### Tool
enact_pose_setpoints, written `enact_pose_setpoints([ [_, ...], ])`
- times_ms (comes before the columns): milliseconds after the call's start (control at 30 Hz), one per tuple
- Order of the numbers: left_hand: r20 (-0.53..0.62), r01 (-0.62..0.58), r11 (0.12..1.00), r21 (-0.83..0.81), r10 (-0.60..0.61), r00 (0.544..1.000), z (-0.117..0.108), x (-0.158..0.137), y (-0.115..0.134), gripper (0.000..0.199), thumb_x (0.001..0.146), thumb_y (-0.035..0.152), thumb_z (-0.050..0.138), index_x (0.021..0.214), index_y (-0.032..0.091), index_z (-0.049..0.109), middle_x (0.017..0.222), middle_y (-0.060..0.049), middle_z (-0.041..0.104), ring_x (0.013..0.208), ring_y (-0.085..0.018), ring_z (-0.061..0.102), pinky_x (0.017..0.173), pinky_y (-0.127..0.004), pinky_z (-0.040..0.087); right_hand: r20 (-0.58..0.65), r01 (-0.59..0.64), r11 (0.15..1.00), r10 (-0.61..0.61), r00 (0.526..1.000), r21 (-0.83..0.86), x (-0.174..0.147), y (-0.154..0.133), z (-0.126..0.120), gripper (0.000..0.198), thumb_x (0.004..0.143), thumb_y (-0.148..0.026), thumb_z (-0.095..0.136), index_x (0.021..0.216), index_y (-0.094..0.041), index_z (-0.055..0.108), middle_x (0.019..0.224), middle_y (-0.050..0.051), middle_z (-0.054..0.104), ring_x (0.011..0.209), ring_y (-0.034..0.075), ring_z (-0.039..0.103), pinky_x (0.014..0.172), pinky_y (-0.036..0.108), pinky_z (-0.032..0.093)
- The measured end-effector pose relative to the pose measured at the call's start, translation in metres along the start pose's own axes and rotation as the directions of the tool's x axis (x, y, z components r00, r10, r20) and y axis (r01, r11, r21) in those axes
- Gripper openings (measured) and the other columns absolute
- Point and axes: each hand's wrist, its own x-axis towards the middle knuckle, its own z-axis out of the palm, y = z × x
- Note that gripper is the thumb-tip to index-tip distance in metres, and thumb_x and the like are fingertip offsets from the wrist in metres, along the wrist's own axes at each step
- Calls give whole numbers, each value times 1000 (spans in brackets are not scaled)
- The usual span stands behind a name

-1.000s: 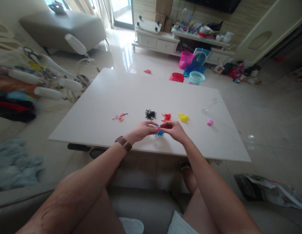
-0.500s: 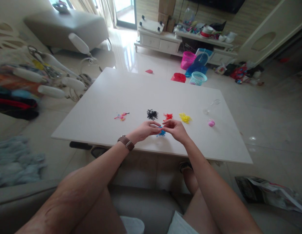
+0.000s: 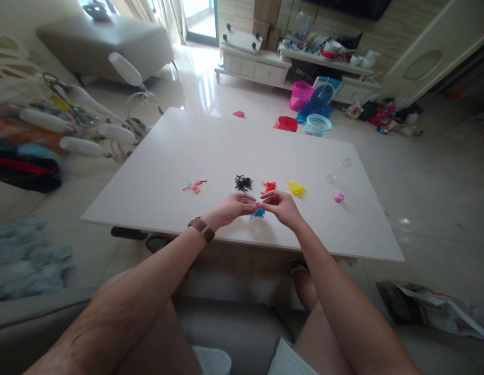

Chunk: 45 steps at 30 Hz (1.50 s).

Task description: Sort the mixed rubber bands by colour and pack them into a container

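Note:
My left hand (image 3: 238, 206) and my right hand (image 3: 280, 207) meet fingertip to fingertip over the white table (image 3: 179, 151), both pinched. Between them is something small, partly pink or red, too tiny to make out. Just beneath the fingertips lies a pile of small blue bands (image 3: 258, 213), partly hidden. Beyond the hands are a black pile (image 3: 244, 183), a red pile (image 3: 269, 186) and a yellow pile (image 3: 296, 189) of similar small pieces. A looser group of mixed-colour pieces (image 3: 195, 186) lies to the left.
On the table's right side are a small pink round object (image 3: 338, 197) and a clear plastic item (image 3: 339, 171). Past the far edge, a pink basket (image 3: 301, 96), a light-blue basket (image 3: 317, 125) and a red stool-like object (image 3: 285, 124) stand on the floor. A lamp-like fixture (image 3: 116, 134) is at left.
Both hands keep almost the same pinched position over the blue pile. Only a very slight shift of the fingertips and the view shows.

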Motion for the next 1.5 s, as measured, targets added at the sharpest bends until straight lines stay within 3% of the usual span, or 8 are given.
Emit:
enact_pose_setpoints([
  [167, -44, -3, 1000, 4, 3, 999, -1, 2, -1, 23, 74, 5, 82, 90, 10, 67, 83, -8, 74, 80, -16, 73, 92, -37, 56, -11, 10, 1000, -11, 1000, -29, 1, -3, -5, 38, 62, -41, 89, 89, -19, 73, 77, 4, 75, 73, 20, 71, 71, 34, 58],
  [333, -63, -15, 1000, -7, 15, 998, -2, 4, -1, 24, 70, 7, 84, 87, 10, 67, 82, -8, 73, 78, -15, 73, 92, -35, 56, -171, -1, 969, -43, 984, -246, 4, -6, -36, 22, 69, -30, 80, 86, -18, 73, 79, 6, 75, 75, 20, 71, 73, 34, 57],
  [500, -69, 7, 1000, -7, -7, 998, -2, 4, -1, 22, 72, 6, 83, 88, 10, 67, 80, -8, 73, 78, -15, 73, 91, -33, 56, -279, -189, 778, 18, 960, -600, 0, 0, -73, 15, 72, -13, 70, 86, -18, 74, 77, 4, 75, 73, 17, 70, 73, 30, 54],
  [667, -65, 10, 1000, -14, -10, 998, -1, 3, 1, 22, 71, 6, 83, 87, 10, 68, 81, -7, 73, 78, -14, 72, 93, -34, 56, -280, -283, 601, 101, 955, -747, -3, 17, -87, 20, 72, -9, 69, 89, -17, 76, 80, 5, 76, 77, 18, 70, 74, 27, 52],
  [933, -61, 7, 1000, -16, -8, 998, -2, 1, 4, 24, 70, 6, 84, 88, 10, 69, 86, -7, 73, 77, -12, 70, 95, -35, 55, -311, -324, 518, 115, 943, -791, -2, 38, -97, 22, 68, -7, 68, 84, -19, 76, 81, 7, 77, 79, 22, 70, 76, 32, 53],
  [1067, -68, 9, 1000, -27, -10, 998, -1, 1, 5, 24, 70, 6, 85, 88, 10, 68, 88, -9, 74, 79, -13, 70, 97, -36, 55, -265, -214, 633, 15, 964, -744, 0, 26, -87, 16, 72, -11, 67, 84, -18, 76, 83, 7, 77, 73, 19, 69, 74, 32, 54],
  [1267, -73, 11, 999, -32, -13, 997, 1, 1, 6, 26, 70, 5, 84, 89, 10, 68, 87, -9, 75, 80, -14, 71, 98, -37, 54, 5, 22, 910, -22, 1000, -415, -1, -3, -44, 20, 79, -34, 73, 92, -19, 76, 92, 7, 77, 75, 18, 69, 72, 33, 55],
  [1500, -70, 14, 1000, -17, -15, 997, 4, -1, 5, 25, 72, 3, 82, 90, 10, 66, 85, -10, 76, 79, -15, 72, 95, -37, 55, 176, 77, 975, -39, 984, -210, -3, -13, -21, 26, 80, -41, 76, 97, -21, 79, 99, 6, 78, 85, 19, 70, 75, 31, 55],
])
